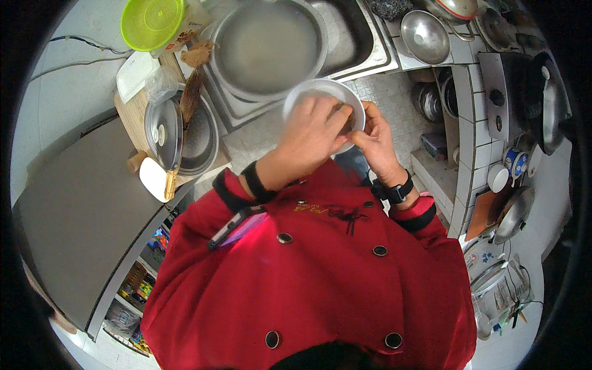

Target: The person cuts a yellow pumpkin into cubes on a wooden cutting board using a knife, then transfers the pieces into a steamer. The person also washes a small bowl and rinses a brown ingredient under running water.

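Observation:
A white bowl (pixel 297 95) hangs in front of my chest, beside the near edge of the sink. My right hand (pixel 377 134) grips its right rim, the thumb towards the inside and the fingers around the outer wall. My left hand (pixel 312 122) reaches over the bowl with its fingers bent down inside it, close to the right thumb. Motion blurs that hand, and whether it pinches anything is hidden. Something dark brown (pixel 348 124) shows between the fingers, too covered to name. Just beyond the bowl sits a large metal basin (pixel 268 51) of cloudy water.
The basin rests over a stainless steel sink (pixel 344 34). On the left stand a lidded pot (pixel 201 138), a cleaver (pixel 155 178) and a lime-green strainer (pixel 152 23). To the right, a tiled counter (pixel 467 99) carries a metal bowl (pixel 425 37) and a gas stove (pixel 497 95).

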Motion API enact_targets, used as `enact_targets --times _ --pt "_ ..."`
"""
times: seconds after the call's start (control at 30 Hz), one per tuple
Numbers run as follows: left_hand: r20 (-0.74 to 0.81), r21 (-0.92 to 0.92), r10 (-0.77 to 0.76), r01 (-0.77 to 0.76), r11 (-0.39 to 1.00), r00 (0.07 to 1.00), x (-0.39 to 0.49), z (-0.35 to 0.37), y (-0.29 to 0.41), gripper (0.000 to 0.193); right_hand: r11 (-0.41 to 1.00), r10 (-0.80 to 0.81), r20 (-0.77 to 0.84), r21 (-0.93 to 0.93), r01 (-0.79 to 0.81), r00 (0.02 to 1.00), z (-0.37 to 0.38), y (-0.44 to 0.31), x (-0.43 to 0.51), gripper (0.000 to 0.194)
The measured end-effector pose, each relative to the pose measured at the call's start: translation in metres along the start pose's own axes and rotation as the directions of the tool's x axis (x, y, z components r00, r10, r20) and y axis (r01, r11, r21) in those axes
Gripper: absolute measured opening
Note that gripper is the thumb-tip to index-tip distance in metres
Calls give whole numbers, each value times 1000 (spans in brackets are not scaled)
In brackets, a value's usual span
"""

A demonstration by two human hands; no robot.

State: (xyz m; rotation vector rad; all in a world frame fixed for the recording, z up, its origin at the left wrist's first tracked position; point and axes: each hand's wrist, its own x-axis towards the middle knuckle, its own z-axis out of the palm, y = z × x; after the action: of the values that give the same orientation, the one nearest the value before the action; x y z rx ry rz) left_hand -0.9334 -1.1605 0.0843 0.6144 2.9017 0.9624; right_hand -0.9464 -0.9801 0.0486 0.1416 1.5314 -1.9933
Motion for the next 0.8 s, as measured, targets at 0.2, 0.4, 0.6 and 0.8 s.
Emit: enact_targets --times 0.2,0.4,0.6,0.8 --pt "-7 -23 14 -14 1000 1000 -2 6 0 49 1000 10 -16 -10 -10 1000 -3 1 0 53" --pt "-22 -58 11 -12 998 1000 -5 15 -1 44 998 64 -25 17 -64 998 -6 4 -1 53" --pt "-13 -76 -13 12 997 1000 -7 19 0 41 997 75 -42 20 -74 996 -8 7 0 54" --pt "-16 -85 3 -5 996 1000 -6 28 -5 38 995 96 -78 5 -95 992 -10 9 1 50"
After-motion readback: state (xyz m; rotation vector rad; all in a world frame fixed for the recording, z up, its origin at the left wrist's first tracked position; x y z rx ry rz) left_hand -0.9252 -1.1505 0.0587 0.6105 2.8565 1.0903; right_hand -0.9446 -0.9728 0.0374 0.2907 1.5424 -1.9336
